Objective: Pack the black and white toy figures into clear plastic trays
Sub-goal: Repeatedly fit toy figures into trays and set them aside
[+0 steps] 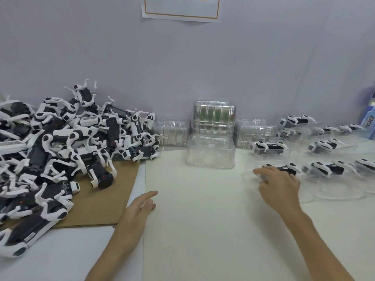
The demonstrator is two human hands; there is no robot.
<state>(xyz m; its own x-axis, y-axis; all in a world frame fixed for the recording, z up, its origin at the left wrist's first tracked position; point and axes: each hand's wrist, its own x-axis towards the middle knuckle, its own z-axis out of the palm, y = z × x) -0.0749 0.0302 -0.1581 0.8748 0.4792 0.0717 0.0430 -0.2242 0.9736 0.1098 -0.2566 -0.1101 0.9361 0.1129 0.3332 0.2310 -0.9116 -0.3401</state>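
A big heap of black and white toy figures [67,147] lies at the left, partly on brown cardboard [113,191]. Stacks of empty clear plastic trays [211,151] stand against the wall in the middle. At the right, several trays hold packed figures [269,148]. My right hand [281,183] rests with curled fingers on a figure [284,168] sitting in a clear tray [251,179]; the fingertips are blurred. My left hand [140,205] hovers over the table with straight fingers, holding nothing, just right of the cardboard.
A white table [192,220] spreads between my arms. More tray stacks [172,132] [253,130] flank the middle stack. A blue box [368,122] stands at the far right. A paper sign [181,9] hangs on the grey wall.
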